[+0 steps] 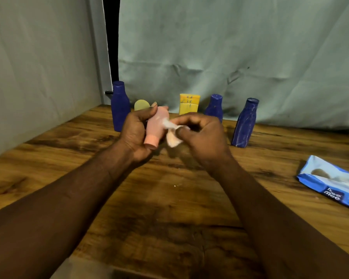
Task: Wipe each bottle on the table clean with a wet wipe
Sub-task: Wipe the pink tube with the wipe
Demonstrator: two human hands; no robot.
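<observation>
Left of and behind the pink bottle, a tall blue bottle stands on the table. The left hand grips the pink bottle in the air. Just right, the right hand pinches a crumpled wet wipe against it, mid-wipe. Further right, a yellow container and two blue bottles probably still wait. Far right, the wipes pack reads "mee mee".
</observation>
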